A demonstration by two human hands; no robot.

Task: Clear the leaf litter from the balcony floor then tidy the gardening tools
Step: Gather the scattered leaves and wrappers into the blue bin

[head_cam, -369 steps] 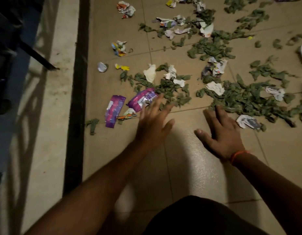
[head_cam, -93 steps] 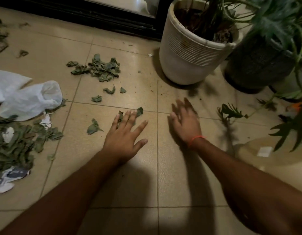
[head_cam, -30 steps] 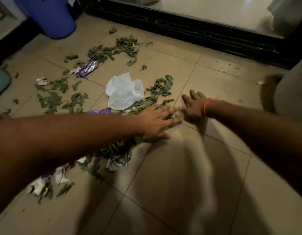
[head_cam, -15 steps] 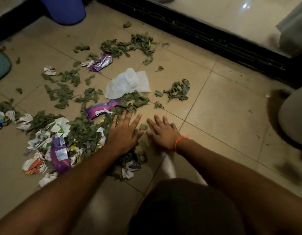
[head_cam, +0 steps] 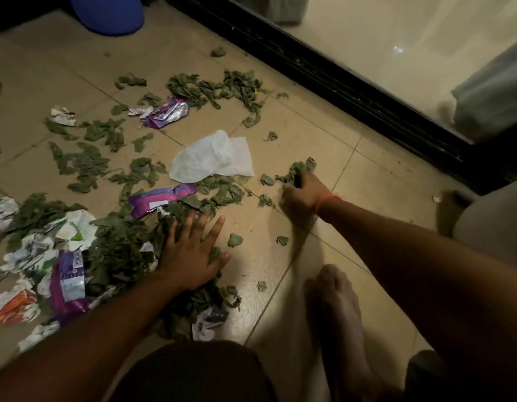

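Green leaf litter (head_cam: pixel 112 256) lies mixed with torn paper and wrappers in a heap at the left of the tan tiled floor. My left hand (head_cam: pixel 193 253) presses flat on the heap's right edge, fingers spread. Further out, my right hand (head_cam: pixel 302 194), with an orange band at the wrist, reaches to a small separate clump of leaves (head_cam: pixel 298 168) and its fingers curl down over it. More leaves (head_cam: pixel 211 88) are scattered farther back. No gardening tools are in sight.
A white plastic bag (head_cam: pixel 211 158) lies among the leaves, with purple wrappers (head_cam: pixel 161 198) nearby. A blue bin (head_cam: pixel 106 13) stands at the back left. The black door track (head_cam: pixel 353 82) runs along the right. My bare foot (head_cam: pixel 338 303) rests on the tiles below my right arm.
My right hand has moved away from the left hand, out to the small leaf clump, and its fingers have curled over it. The left hand stays flat on the heap.
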